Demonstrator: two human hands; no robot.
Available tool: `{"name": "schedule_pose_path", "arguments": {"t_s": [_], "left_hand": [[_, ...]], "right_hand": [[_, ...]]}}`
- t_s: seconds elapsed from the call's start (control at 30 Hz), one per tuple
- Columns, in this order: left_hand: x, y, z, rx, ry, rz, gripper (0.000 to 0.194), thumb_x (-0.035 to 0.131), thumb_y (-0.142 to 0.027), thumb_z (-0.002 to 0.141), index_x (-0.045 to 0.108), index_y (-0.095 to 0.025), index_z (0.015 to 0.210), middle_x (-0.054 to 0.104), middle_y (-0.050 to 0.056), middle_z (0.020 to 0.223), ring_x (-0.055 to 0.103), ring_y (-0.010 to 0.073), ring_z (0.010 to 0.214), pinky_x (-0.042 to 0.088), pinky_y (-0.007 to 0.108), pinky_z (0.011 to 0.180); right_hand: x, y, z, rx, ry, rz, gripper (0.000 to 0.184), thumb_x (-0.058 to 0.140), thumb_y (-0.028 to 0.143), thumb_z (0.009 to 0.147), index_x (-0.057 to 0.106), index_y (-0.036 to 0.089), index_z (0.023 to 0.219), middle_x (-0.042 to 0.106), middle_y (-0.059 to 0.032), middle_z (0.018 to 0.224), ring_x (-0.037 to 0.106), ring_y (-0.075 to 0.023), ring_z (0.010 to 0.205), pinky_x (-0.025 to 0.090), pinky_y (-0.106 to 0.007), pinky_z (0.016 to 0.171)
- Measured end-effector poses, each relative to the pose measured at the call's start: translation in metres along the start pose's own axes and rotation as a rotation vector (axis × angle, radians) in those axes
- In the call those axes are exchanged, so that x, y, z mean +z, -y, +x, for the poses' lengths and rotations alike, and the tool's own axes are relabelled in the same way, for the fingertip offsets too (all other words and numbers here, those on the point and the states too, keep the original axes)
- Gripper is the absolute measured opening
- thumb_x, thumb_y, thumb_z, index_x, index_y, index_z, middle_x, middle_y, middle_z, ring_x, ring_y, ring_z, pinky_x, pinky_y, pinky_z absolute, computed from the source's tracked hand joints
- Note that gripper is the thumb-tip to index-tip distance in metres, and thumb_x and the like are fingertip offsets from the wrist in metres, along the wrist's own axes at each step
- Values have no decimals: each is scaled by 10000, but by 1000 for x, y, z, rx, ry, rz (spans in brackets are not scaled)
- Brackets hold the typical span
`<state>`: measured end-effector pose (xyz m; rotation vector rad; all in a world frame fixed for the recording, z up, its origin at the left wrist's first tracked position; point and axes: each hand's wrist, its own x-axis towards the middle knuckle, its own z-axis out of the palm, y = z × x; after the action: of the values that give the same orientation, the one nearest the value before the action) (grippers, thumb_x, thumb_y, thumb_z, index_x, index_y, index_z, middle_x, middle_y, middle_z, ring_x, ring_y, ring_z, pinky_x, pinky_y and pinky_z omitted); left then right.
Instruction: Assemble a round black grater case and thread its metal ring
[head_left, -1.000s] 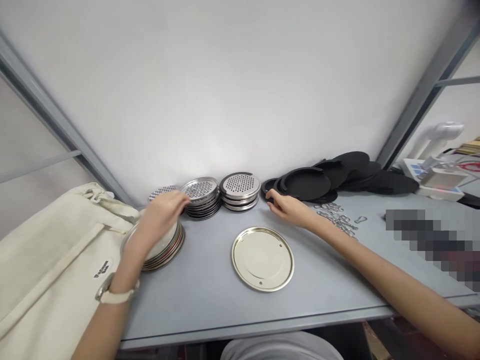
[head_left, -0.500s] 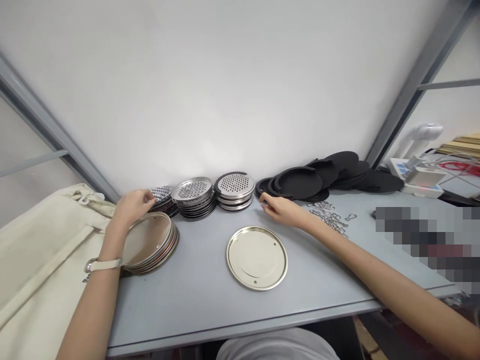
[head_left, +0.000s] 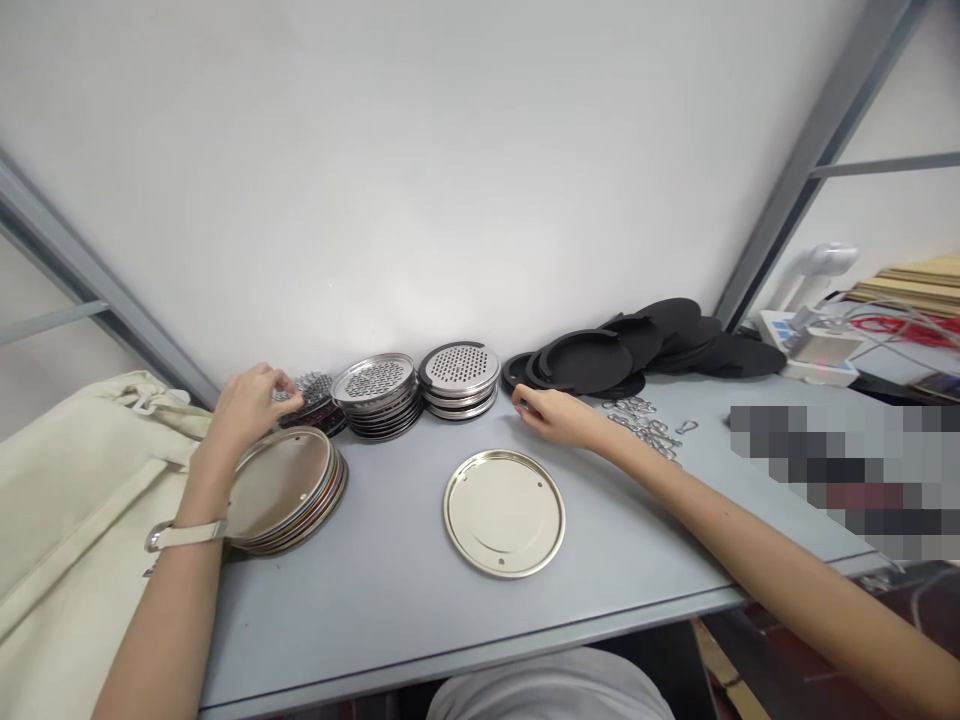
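Observation:
My left hand point(head_left: 255, 405) is at the back left, its thumb and fingers pinched at the near edge of a rough-toothed metal grater disc point(head_left: 313, 390) on top of a low stack. Part of that disc is hidden by my hand. Below my wrist lies a stack of round metal lids point(head_left: 281, 475) with coloured edges. My right hand point(head_left: 553, 415) rests on the table with its fingers curled in, and nothing shows in them. It is just in front of the black round pieces point(head_left: 589, 362). Between my arms, a cream-gold round lid point(head_left: 504, 512) with small holes lies flat.
Two more stacks of grater discs, one coarse point(head_left: 373, 385) and one with round holes point(head_left: 461, 370), stand along the wall. Small metal carabiner clips point(head_left: 649, 430) lie beside my right forearm. A cream cloth bag point(head_left: 82, 500) is at left; a white device point(head_left: 814, 350) stands at right.
The whole view has shifted slightly, so things sit a little further left. My left hand stays at the grater stack, and more of the toothed disc shows. My right hand has barely moved.

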<state>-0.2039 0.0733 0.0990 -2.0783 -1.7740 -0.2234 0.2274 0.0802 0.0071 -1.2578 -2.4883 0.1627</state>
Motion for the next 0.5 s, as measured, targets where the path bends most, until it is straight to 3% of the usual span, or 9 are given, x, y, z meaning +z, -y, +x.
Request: {"name": "schedule_pose_path", "arguments": {"t_s": [0.13,0.23,0.4,0.5], "left_hand": [[-3,4,2,-68,-77,-127,291,471,-384,873,583,-116,867,492,2,830,492,143,797,405,260,812],[-14,-7,-2,-73,-144,-243,311,492,-422,858,585,-127,839,476,-16,774,469,122,752,411,262,799],[-51,-68,-28,158,-92,-601,235,557,-398,829,592,-172,885,508,-22,795,461,107,680,404,231,686],[-64,-122,-49,401,91,-713,185,589,-373,813,589,-198,877,526,-7,854,492,116,704,422,241,691]], "right_hand": [[-1,-2,-1,9,-2,-7,119,376,206,883,471,192,953,605,-20,709,520,-135,559,283,-215,523],[0,-3,0,11,2,-10,117,379,208,885,474,191,950,604,-19,705,521,-134,558,282,-215,522],[0,-2,0,17,4,-11,123,378,209,889,480,185,954,602,-22,708,522,-134,565,289,-216,530],[0,-3,0,13,8,-11,125,382,205,887,491,180,942,600,-25,712,521,-134,572,296,-216,538]]}}
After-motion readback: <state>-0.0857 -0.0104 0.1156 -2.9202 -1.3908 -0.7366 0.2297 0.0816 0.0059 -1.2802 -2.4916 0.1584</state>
